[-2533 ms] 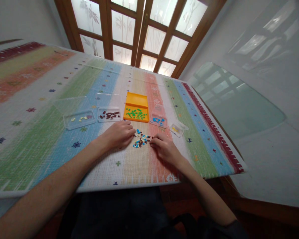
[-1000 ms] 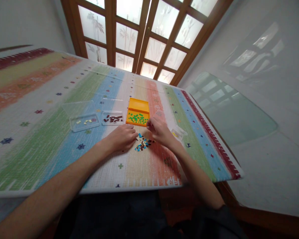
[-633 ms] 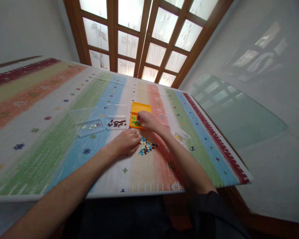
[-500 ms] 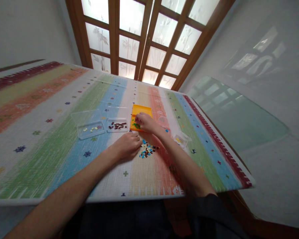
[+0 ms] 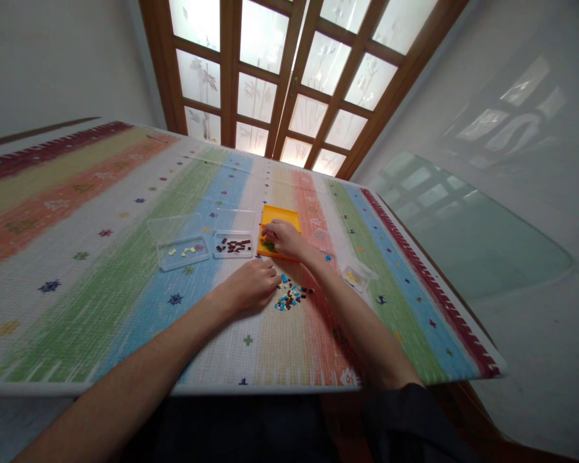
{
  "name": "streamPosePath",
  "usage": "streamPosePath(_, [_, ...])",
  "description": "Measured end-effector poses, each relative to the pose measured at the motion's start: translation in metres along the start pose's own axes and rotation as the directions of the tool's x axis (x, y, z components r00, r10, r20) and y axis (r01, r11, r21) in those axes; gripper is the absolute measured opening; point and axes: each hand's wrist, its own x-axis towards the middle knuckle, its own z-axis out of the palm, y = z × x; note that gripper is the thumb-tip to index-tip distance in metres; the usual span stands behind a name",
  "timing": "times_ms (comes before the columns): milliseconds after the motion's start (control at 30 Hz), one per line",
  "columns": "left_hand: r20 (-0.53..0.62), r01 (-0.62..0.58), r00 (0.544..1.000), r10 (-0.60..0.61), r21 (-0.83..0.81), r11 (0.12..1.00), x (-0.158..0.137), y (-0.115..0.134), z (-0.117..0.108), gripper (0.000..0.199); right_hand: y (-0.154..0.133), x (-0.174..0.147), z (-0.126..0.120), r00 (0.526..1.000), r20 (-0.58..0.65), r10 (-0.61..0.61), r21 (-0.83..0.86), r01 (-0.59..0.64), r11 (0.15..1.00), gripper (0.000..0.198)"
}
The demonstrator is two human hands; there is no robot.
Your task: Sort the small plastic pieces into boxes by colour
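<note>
My right hand (image 5: 284, 238) is over a yellow-orange tray (image 5: 280, 213), its fingers pinched together just above small green pieces (image 5: 269, 245). Whatever may be between those fingertips is too small to make out. My left hand (image 5: 255, 283) rests on the cloth with its fingers curled, at the left edge of a loose pile of small building bricks (image 5: 290, 294) in blue, brown and cream. Its fingertips are partly hidden, so any piece in them cannot be seen. Left of the tray, a clear box (image 5: 234, 254) contains brown bricks (image 5: 236, 246).
Farther left stands another clear box (image 5: 183, 262) with cream pieces, its lid raised. Beyond my right forearm lie a small clear container (image 5: 361, 278) with yellow pieces and a blue piece (image 5: 328, 257). A striped tablecloth (image 5: 139, 276) covers the table.
The whole view has shifted slightly, moving the scene a little to the right. My right fingers have moved slightly over the tray; my left hand stays beside the pile.
</note>
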Motion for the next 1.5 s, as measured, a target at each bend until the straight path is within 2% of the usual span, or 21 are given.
streamPosePath(367, [-0.019,0.007,1.000,-0.007,-0.015,1.000,-0.001,0.000,-0.001,0.021,0.006,0.001,0.001,0.991,-0.133,-0.031,0.082,0.042,0.996,0.030])
streamPosePath(667, [-0.012,0.011,1.000,-0.012,-0.015,1.000,-0.001,-0.002,0.000,0.021,0.006,-0.002,0.000,0.988,-0.157,-0.004,0.013,0.006,1.000,0.030])
streamPosePath(800, [-0.015,0.009,1.000,-0.009,-0.025,1.000,-0.001,-0.001,0.000,0.023,0.003,-0.005,-0.005,0.990,-0.139,0.024,0.005,-0.024,1.000,0.032])
streamPosePath(1000, [-0.019,0.011,1.000,-0.012,-0.036,0.999,-0.002,-0.002,0.002,0.022,-0.001,-0.012,-0.007,0.997,-0.050,0.050,-0.093,-0.055,0.994,0.032])
streamPosePath(1133, [-0.037,0.007,0.999,-0.009,-0.047,0.999,-0.002,-0.003,0.003,0.025,-0.005,-0.012,-0.004,0.996,-0.035,0.085,-0.111,-0.088,0.990,0.029])
streamPosePath(1500, [0.001,0.010,1.000,-0.010,-0.017,1.000,0.000,0.000,-0.002,0.022,-0.007,-0.010,-0.006,0.995,-0.019,0.094,-0.137,-0.095,0.986,0.034])
